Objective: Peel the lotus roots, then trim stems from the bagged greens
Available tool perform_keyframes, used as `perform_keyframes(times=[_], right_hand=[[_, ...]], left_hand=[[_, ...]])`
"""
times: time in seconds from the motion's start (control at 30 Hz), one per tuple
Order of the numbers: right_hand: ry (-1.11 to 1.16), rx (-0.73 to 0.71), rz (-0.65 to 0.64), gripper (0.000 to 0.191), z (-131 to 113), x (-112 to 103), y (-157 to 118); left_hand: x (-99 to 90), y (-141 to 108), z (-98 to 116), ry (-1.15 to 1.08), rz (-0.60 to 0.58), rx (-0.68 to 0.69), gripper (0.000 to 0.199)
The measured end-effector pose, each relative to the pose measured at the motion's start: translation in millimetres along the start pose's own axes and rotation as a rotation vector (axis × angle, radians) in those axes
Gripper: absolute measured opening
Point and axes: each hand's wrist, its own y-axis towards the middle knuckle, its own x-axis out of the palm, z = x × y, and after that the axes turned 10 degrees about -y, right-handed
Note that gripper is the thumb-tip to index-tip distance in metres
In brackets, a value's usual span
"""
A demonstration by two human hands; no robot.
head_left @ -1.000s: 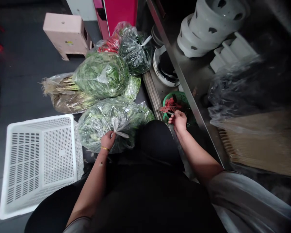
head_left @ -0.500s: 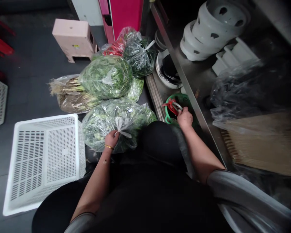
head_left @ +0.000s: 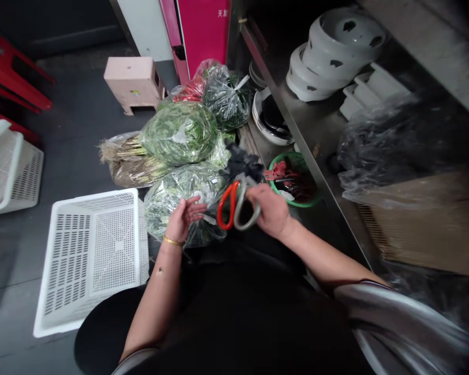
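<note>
My right hand [head_left: 271, 211] grips scissors [head_left: 240, 205] with one red and one grey handle loop. Dark, crumpled material [head_left: 242, 162] hangs at their far end; whether it is stuck to the blades I cannot tell. My left hand [head_left: 184, 219], fingers spread and palm up, is over the near clear bag of greens [head_left: 166, 195] and holds nothing. Behind that bag lies another bag of leafy greens [head_left: 180, 133], with a bag of rooted stalks [head_left: 135, 169] on its left. A green basket [head_left: 272, 184] of small items, some red, stands right of the scissors.
A white plastic crate [head_left: 47, 271] lies on the left floor, with more crates [head_left: 31, 182] beyond. Pink stool [head_left: 131, 78] and red stools [head_left: 15, 78] stand farther back. A metal shelf edge [head_left: 297, 127] runs along the right, with white stacked pots [head_left: 332, 62] above.
My right hand has lifted the scissors out of the green basket and moved left, along with the dark material. My left hand has let go of the bag's knot and opened.
</note>
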Motion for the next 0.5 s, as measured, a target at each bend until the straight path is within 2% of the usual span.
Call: perform_keyframes(times=[0.07, 0.13, 0.2, 0.27, 0.33, 0.4, 0.5], right_hand=[[0.068, -0.112, -0.128, 0.021, -24.3, 17.0, -6.0], [0.177, -0.222, -0.173, 0.022, -43.0, 37.5, -13.1], [0.362, -0.228, -0.158, 0.024, -55.4, 55.2, -22.8], [0.589, -0.074, -0.145, 0.032, -61.6, 66.4, -35.7], [0.756, 0.157, -0.164, 0.042, -61.2, 71.7, -49.1], [0.825, 0.321, -0.224, 0.044, -56.1, 73.0, -58.6], [0.793, 0.423, -0.385, 0.035, -49.6, 67.4, -63.5]], left_hand=[[28.5, -19.8, 4.8, -0.163, -0.097, 0.007, 0.063], [47.8, -34.2, -1.6, -0.238, -0.027, 0.096, 0.050], [55.4, -42.3, -13.7, -0.238, 0.103, 0.163, 0.043], [54.6, -46.7, -24.5, -0.181, 0.187, 0.207, 0.045], [52.4, -49.9, -29.8, -0.068, 0.198, 0.263, 0.046], [55.8, -52.5, -29.1, 0.097, 0.158, 0.333, 0.044], [75.6, -54.9, -22.2, 0.314, 0.060, 0.407, 0.038]])
